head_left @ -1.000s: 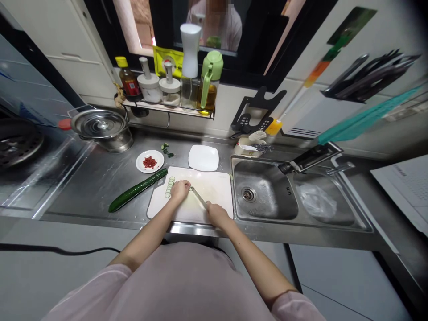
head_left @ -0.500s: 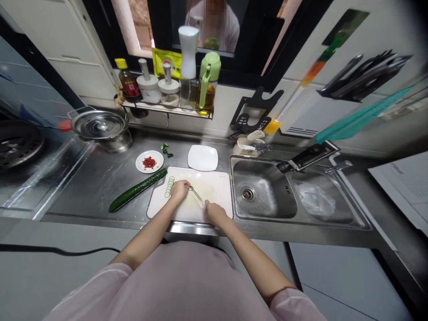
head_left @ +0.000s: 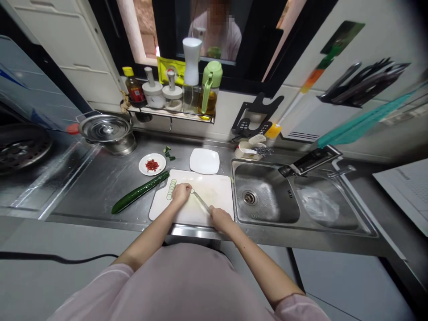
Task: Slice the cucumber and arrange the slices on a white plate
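My left hand is closed over the white cutting board, its fingertips pinched at a pale cucumber slice. In my right hand is the handle of a knife, whose blade points up and left, with its tip at that slice. A row of overlapping cucumber slices lies on the board, left of my left hand. A long green cucumber rests on the counter, its upper end close to the board's left corner.
Behind the board are a plate of chopped red pieces, green cucumber scraps and a white square dish. The sink is to the right, a lidded steel pot to the left. A seasoning rack hangs above.
The view has shifted slightly, so everything sits a little lower in the picture. Both hands stay at nearly the same place on the board, with the knife tip still at the slice.
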`<move>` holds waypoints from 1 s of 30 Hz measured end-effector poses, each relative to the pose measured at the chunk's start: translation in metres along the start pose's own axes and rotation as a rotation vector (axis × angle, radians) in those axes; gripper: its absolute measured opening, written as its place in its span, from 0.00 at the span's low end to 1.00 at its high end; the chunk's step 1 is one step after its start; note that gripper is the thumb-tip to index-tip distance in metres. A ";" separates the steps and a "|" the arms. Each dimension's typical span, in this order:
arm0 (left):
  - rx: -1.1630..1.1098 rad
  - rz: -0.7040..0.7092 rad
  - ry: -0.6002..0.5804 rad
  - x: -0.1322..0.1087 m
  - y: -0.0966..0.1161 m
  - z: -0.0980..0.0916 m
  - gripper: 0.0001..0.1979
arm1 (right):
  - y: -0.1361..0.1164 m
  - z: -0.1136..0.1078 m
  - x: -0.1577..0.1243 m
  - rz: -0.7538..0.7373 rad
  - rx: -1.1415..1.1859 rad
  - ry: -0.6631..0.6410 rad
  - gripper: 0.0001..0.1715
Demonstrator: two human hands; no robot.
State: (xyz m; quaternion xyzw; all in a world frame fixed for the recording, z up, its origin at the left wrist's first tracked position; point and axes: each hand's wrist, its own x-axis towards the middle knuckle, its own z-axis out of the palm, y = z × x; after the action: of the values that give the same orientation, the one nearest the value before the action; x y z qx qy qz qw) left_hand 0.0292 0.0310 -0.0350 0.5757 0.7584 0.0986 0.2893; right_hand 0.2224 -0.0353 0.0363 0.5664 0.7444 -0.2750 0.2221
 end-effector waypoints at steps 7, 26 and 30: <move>0.017 -0.014 0.002 0.001 0.000 0.001 0.13 | -0.003 0.002 0.001 -0.008 0.011 0.020 0.18; 0.032 -0.007 0.019 0.002 -0.001 0.004 0.13 | -0.006 0.000 -0.002 0.003 0.001 0.031 0.20; 0.043 0.001 0.012 0.001 0.001 0.000 0.12 | 0.001 0.008 -0.008 0.010 0.021 0.039 0.18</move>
State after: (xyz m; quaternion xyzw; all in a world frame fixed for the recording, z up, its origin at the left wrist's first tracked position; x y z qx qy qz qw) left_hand 0.0300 0.0325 -0.0348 0.5816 0.7617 0.0858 0.2723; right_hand 0.2252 -0.0458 0.0355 0.5777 0.7429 -0.2704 0.2029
